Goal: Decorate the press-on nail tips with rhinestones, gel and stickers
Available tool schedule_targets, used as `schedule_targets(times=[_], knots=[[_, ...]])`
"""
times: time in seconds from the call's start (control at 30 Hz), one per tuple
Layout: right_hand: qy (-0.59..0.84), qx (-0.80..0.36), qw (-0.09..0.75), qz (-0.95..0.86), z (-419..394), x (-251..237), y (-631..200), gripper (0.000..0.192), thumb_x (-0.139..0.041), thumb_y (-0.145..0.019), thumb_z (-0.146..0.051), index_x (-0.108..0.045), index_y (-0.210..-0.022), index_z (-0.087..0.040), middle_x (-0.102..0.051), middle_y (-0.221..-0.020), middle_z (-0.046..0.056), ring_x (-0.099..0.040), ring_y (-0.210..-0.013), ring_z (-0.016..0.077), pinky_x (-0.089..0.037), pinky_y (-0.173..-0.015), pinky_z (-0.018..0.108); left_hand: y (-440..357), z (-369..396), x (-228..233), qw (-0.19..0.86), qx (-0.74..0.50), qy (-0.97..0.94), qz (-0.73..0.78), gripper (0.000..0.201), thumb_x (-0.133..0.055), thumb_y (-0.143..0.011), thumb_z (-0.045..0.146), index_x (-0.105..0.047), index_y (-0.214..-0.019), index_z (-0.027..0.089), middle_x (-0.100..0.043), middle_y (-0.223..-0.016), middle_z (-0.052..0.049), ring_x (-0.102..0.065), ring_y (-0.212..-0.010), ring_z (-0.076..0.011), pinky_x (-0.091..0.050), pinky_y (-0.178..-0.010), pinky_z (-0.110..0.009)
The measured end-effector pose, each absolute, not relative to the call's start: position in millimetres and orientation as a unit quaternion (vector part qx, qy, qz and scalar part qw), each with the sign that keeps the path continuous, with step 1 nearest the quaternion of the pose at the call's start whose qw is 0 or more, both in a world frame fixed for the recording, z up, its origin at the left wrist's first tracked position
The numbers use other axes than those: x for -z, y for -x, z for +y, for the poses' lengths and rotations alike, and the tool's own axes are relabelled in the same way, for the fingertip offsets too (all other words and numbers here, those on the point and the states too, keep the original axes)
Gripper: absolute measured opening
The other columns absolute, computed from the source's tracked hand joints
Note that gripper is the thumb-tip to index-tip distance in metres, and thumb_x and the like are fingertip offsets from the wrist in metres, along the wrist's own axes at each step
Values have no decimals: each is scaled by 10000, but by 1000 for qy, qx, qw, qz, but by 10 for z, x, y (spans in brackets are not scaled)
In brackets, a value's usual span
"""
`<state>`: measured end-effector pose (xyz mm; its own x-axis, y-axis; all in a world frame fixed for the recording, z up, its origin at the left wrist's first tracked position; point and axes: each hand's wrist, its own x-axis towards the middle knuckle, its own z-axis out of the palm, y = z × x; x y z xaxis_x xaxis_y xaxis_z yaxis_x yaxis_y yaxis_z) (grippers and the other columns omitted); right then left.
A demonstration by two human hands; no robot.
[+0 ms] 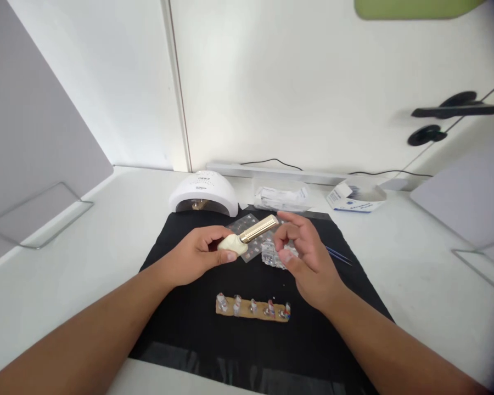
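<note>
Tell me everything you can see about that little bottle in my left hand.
The bottle has a cream-coloured, rounded body and a long, shiny gold cap that looks metallic. It lies tilted, cap pointing up and to the right. The left hand grips the body between thumb and fingers, above the black mat. The right hand has its fingertips close to the cap's end; whether they touch it cannot be told. The cap looks to be on.

Five nail tips (253, 306) on one strip (251, 314) — one lamp (203, 193), one gold bottle (255, 230), one black mat (247, 285) — two hands.
</note>
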<state>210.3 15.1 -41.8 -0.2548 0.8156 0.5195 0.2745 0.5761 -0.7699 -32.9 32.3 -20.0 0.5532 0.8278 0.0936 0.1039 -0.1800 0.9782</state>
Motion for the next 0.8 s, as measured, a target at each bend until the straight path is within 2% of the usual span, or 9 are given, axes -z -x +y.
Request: schedule_targets(times=[0.13, 0.23, 0.3, 0.37, 0.57, 0.8], knots=[[392, -271, 475, -740, 189, 431, -2103, 405, -520, -912, -294, -461, -1313, -289, -537, -822, -20, -528, -736, 171, -450, -749, 366, 349, 325, 199, 543, -339, -690, 339, 215, -696, -849, 305, -664, -982, 139, -570, -834, 8, -474, -746, -116, -351, -690, -250], [415, -244, 415, -772, 164, 383, -2046, 210, -572, -859, -274, -601, -1063, -236, -569, -792, -1, -549, -757, 192, -448, -754, 378, 338, 306, 201, 548, -338, -688, 335, 199, -707, -834, 297, -664, -953, 142, -557, -807, 18, -466, -732, -111, -349, -680, -245], [415, -238, 383, -791, 136, 357, -1987, 93, -601, -820, -258, -627, -901, -221, -597, -780, 16, -564, -788, 213, -451, -758, 383, 317, 285, 205, 555, -334, -687, 329, 197, -728, -811, 288, -667, -928, 142, -560, -800, 20, -477, -734, -113, -361, -682, -244], [409, -240, 372, -798, 112, 352, -1927, 54, -627, -790, -256, -629, -824, -214, -631, -788, 30, -582, -804, 227, -462, -754, 386, 292, 262, 213, 564, -330, -683, 326, 216, -751, -784, 286, -676, -921, 138, -588, -815, 8, -505, -748, -123, -381, -693, -252], [404, -260, 386, -788, 84, 403, -1843, 162, -623, -811, -305, -677, -920, -199, -707, -892, 71, -654, -838, 246, -518, -770, 413, 233, 218, 269, 565, -339, -671, 339, 306, -795, -731, 336, -662, -919, 135, -611, -783, -4, -523, -710, -129, -394, -669, -264], [413, -269, 396, -775, 72, 357, -1835, 128, -651, -791, -298, -678, -872, -204, -691, -871, 60, -650, -813, 235, -527, -765, 407, 221, 228, 300, 537, -314, -690, 371, 310, -818, -696, 310, -614, -862, 146, -551, -689, 35, -464, -640, -105, -353, -604, -240]])
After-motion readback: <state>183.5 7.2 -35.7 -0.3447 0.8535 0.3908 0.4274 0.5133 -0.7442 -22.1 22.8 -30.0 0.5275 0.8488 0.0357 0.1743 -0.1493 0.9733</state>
